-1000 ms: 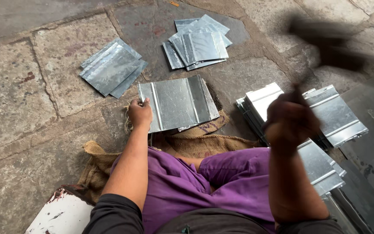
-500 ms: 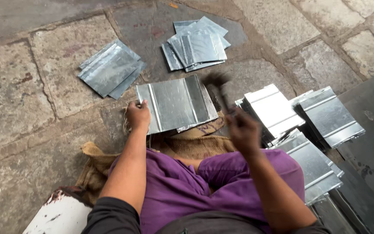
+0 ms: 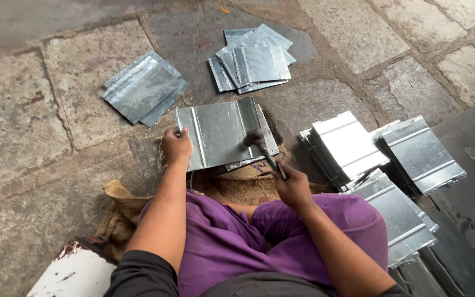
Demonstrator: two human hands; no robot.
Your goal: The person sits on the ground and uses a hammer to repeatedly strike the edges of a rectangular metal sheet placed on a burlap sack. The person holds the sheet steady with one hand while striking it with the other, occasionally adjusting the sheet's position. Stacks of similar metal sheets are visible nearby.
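Over on the left, a flat stack of metal sheets [image 3: 143, 88] lies on the stone floor [image 3: 17, 110], squared up and well apart from you. Judging by its neat look, that batch may be dealt with, though I can't say for sure.

Your left hand [image 3: 176, 147] comes next: fingers curled down, pinching the left edge of the ribbed sheet [image 3: 221, 132] and pinning it flat. That sheet lies straight ahead of your knees, on top of a few more sheets and the burlap sacking [image 3: 237, 184] spread under you.

Beyond it, a second loose pile of folded sheets [image 3: 254, 63] fans out on the darker slab.

Now your right hand [image 3: 292, 187]: closed tight round the handle of a hammer [image 3: 262, 148], whose blurred head sits right at the sheet's right fold. So the work looks to be mid-sheet, that seam under the blow.

On your right, bright ribbed panels [image 3: 347, 146] stand stacked near your knee, more panels [image 3: 421, 154] beside them, another batch [image 3: 402, 220] against your purple-clad leg. Which heaps are finished and which are waiting, I can't tell; plenty of metal lies on both sides.
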